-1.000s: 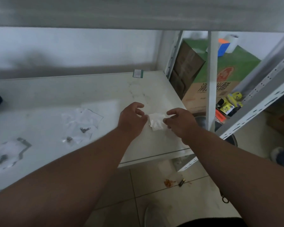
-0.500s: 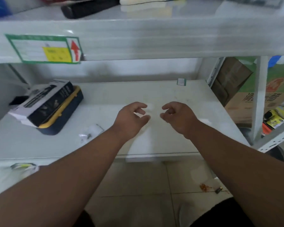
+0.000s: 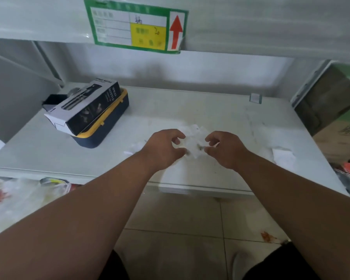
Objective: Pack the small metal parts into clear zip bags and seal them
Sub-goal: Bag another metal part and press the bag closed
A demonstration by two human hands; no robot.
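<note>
A clear zip bag (image 3: 193, 141) hangs between my two hands just above the white shelf (image 3: 220, 116). My left hand (image 3: 163, 147) pinches its left edge and my right hand (image 3: 225, 149) pinches its right edge. A small dark metal part (image 3: 200, 146) shows through the plastic near my right fingertips. More clear bags lie flat on the shelf: one (image 3: 134, 148) left of my left wrist, another (image 3: 279, 154) to the right of my right hand. The image is blurred, so the seal of the held bag cannot be judged.
A black-and-white carton (image 3: 89, 107) lies on a dark blue and yellow case (image 3: 107, 126) at the shelf's back left. An upper shelf beam carries a green label (image 3: 136, 27). Cardboard boxes (image 3: 331, 104) stand to the right. Plastic-wrapped items (image 3: 24, 190) sit low left. Tiled floor lies below.
The view swung left and up, bringing the carton, case and label into frame. Both hands stay close together around the bag, which now shows more plainly between them.
</note>
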